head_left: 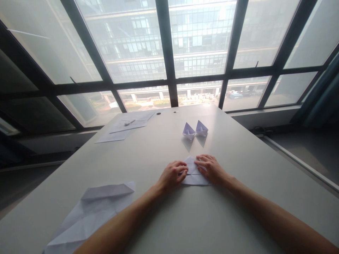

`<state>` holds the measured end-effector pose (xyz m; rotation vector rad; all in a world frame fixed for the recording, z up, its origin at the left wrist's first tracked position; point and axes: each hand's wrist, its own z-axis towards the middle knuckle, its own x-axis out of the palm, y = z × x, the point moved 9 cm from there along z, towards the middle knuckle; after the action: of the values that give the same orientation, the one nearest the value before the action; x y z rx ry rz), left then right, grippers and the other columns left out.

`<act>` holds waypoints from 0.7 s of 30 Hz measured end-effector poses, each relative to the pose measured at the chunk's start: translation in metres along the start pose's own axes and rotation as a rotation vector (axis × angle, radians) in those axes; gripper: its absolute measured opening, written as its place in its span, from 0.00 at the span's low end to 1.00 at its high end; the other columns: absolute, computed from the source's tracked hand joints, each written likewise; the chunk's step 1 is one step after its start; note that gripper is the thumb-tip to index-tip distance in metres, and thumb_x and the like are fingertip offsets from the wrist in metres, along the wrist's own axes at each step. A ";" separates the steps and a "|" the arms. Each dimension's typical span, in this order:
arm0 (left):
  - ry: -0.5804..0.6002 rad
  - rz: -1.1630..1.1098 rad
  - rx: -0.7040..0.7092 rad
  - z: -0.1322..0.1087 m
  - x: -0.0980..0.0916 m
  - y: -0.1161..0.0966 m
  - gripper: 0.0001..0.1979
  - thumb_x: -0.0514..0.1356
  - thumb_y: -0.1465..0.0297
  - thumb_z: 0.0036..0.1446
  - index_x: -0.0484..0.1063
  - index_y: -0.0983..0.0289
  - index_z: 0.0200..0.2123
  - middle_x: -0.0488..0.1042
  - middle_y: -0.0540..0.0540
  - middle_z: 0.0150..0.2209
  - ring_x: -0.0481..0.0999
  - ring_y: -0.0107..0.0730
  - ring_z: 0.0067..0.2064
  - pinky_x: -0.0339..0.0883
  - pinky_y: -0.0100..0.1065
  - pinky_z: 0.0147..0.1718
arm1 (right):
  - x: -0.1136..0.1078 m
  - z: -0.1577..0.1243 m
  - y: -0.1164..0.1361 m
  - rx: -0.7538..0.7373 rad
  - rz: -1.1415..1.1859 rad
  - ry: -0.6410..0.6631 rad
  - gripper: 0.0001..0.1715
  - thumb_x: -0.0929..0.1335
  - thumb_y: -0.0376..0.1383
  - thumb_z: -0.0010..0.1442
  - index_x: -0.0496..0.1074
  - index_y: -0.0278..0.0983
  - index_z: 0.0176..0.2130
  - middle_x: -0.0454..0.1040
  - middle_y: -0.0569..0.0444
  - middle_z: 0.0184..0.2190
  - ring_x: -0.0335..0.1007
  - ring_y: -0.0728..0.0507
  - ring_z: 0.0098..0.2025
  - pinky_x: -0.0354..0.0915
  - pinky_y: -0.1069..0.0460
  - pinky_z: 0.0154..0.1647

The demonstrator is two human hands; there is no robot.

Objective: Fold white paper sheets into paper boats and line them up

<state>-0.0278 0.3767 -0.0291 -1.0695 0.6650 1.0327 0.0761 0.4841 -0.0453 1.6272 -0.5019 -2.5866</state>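
A folded white paper [193,174] lies flat on the grey table [164,218] in front of me. My left hand [172,175] rests on its left side, fingers curled and pressing the fold. My right hand [210,168] presses the right side, fingers bent down on the paper. Two finished paper boats [195,130] stand side by side a little farther back on the table.
A crumpled, partly folded white sheet [91,211] lies near the front left. Flat sheets [127,128] with a small white pen-like object [129,122] sit at the far left. Large windows rise behind the table; its right edge drops off to a floor.
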 end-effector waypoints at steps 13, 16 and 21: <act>0.083 0.165 0.045 -0.003 0.009 -0.004 0.10 0.55 0.69 0.66 0.74 0.57 0.48 0.73 0.52 0.57 0.67 0.42 0.62 0.54 0.51 0.64 | -0.004 -0.002 0.010 0.053 0.160 -0.088 0.08 0.68 0.35 0.63 0.79 0.43 0.41 0.79 0.51 0.41 0.72 0.40 0.47 0.59 0.40 0.57; 0.077 0.145 0.035 -0.003 0.010 -0.001 0.10 0.57 0.69 0.65 0.73 0.58 0.48 0.72 0.53 0.58 0.68 0.43 0.61 0.60 0.49 0.61 | -0.004 -0.001 0.012 0.053 0.123 -0.072 0.11 0.68 0.33 0.63 0.78 0.42 0.45 0.78 0.50 0.44 0.71 0.40 0.49 0.60 0.41 0.57; 0.043 0.154 0.076 -0.003 0.008 -0.005 0.16 0.57 0.70 0.64 0.71 0.57 0.55 0.71 0.56 0.58 0.69 0.42 0.60 0.63 0.46 0.60 | 0.012 -0.001 0.011 0.034 0.026 0.083 0.24 0.65 0.35 0.66 0.67 0.41 0.61 0.65 0.46 0.63 0.56 0.35 0.66 0.47 0.33 0.66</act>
<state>-0.0200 0.3756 -0.0349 -0.9879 0.8248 1.1100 0.0703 0.4715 -0.0526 1.7181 -0.5604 -2.4929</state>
